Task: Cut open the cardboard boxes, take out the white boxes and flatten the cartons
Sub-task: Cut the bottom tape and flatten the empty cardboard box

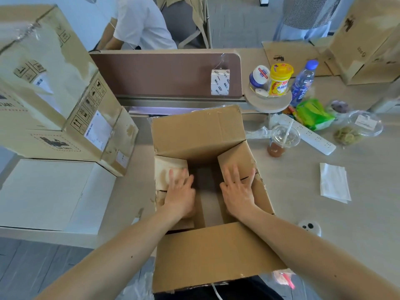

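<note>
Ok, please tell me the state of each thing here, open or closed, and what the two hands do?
Middle carton: open, outer flaps spread.
Left hand: flat, pressing the left inner flap.
Right hand: flat, pressing the right inner flap.
Stacked cartons: closed, tape on them.
White box: closed, lying flat.
Drink cup: lid on, straw in.
Water bottle: upright, cap on.
Yellow jar: upright, lid on.

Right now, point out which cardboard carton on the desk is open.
The plain carton in front, flaps up, left hand and right hand pressing its inner flaps. The printed cartons stacked left look sealed.
</note>
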The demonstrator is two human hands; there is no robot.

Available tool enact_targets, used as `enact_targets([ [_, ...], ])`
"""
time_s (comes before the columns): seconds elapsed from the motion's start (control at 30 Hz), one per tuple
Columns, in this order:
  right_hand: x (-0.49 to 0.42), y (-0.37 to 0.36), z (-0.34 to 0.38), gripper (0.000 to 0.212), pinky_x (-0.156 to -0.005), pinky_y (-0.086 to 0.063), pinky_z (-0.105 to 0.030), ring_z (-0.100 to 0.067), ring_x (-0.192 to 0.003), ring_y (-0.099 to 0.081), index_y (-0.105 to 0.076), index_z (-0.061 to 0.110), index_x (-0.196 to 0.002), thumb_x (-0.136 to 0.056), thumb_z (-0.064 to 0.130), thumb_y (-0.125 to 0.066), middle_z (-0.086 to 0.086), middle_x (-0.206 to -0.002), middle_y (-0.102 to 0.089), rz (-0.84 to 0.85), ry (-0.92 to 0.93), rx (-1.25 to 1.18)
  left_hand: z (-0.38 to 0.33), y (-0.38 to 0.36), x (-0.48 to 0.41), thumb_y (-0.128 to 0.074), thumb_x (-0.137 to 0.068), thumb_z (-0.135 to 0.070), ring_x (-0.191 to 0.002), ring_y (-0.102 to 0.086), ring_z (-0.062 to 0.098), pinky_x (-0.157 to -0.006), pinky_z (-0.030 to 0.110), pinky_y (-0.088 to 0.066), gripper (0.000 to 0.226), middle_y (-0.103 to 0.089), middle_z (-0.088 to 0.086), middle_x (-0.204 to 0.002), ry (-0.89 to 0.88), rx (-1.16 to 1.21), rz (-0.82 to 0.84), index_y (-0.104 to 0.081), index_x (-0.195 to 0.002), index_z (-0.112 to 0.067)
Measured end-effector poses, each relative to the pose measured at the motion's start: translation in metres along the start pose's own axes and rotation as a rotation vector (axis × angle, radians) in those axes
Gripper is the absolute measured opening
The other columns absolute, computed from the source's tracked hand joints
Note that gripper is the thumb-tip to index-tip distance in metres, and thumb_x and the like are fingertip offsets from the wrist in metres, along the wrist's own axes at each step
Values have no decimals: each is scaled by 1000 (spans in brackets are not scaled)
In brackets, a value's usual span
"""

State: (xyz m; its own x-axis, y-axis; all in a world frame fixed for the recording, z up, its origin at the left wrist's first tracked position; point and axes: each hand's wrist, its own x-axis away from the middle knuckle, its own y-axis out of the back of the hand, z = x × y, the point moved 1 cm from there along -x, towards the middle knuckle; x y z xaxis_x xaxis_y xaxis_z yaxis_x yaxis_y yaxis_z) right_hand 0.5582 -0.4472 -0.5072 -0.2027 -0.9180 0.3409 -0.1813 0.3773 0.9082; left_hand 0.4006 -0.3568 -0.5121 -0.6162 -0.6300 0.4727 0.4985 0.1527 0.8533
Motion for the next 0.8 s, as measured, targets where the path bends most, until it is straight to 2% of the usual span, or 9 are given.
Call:
enact_targets([
  [0.13, 2, 14, 1, 45, -100, 1, -84, -43, -147, 7, -46, 24, -135, -92, 32, -58, -13, -161, -2, -53, 22, -33, 5, 27, 9, -59, -84, -52, -154, 0, 30, -112, 75, 0, 52, -21, 5, -163, 11, 159, -128, -63, -126, -23],
  [0.23, 3, 28, 3, 54, -101, -5, -84, -43, -146, 2, -40, 26, -139, -91, 38, -60, -12, -158, -6, -113, 44, -79, 17, 48, 20, -63, -78, -42, -153, -8, 27, -113, 64, -23, 27, -30, 3, -159, 12, 320, -273, -64, -96, -21],
  [0.27, 3, 31, 4, 54, -102, -10, -82, -43, -145, -2, -38, 26, -140, -92, 37, -59, -12, -157, -7, -120, 49, -100, 22, 55, 24, -64, -76, -36, -152, -13, 27, -113, 59, -30, 17, -35, 3, -157, 11, 391, -321, -57, -80, -22],
  [0.33, 1, 39, 4, 53, -102, -23, -77, -41, -141, -13, -38, 26, -138, -91, 36, -61, -12, -153, -11, -122, 36, -150, 32, 64, 31, -67, -72, -25, -149, -25, 25, -108, 51, -41, 24, -45, 3, -150, 14, 534, -404, -45, -64, -22],
  [0.47, 5, 59, -4, 51, -85, -49, -59, -36, -120, -38, -43, 22, -120, -76, 27, -69, -10, -137, -26, -158, -1, -237, 56, 75, 44, -73, -71, -9, -133, -47, 21, -91, 32, -49, 42, -50, 3, -145, 41, 711, -533, -37, -57, -27],
  [0.53, 12, 67, -10, 45, -75, -52, -47, -35, -112, -44, -42, 20, -118, -78, 19, -62, -10, -134, -27, -200, 0, -278, 69, 79, 49, -74, -72, -5, -132, -50, 22, -89, 30, -49, 37, -45, 3, -151, 69, 768, -537, -44, -62, -24],
  [0.6, 17, 76, -19, 40, -69, -51, -41, -34, -104, -48, -42, 20, -119, -82, 14, -56, -9, -134, -27, -218, -21, -333, 85, 81, 52, -73, -75, -1, -143, -39, 24, -93, 26, -44, 25, -25, 2, -163, 123, 794, -522, -57, -81, -20],
  [0.7, 21, 90, -33, 37, -71, -51, -44, -38, -97, -54, -43, 22, -118, -83, 12, -50, -8, -136, -27, -212, -48, -410, 105, 84, 55, -71, -79, 1, -153, -15, 26, -94, 20, -36, 56, 12, -1, -168, 206, 809, -414, -57, -126, -26],
  [0.8, 22, 103, -50, 34, -74, -51, -43, -41, -96, -58, -46, 22, -118, -86, 10, -49, -9, -137, -30, -198, -69, -447, 118, 82, 57, -69, -82, 2, -153, -15, 32, -103, 26, -36, 74, 11, 5, -167, 276, 864, -303, -46, -141, -36],
])
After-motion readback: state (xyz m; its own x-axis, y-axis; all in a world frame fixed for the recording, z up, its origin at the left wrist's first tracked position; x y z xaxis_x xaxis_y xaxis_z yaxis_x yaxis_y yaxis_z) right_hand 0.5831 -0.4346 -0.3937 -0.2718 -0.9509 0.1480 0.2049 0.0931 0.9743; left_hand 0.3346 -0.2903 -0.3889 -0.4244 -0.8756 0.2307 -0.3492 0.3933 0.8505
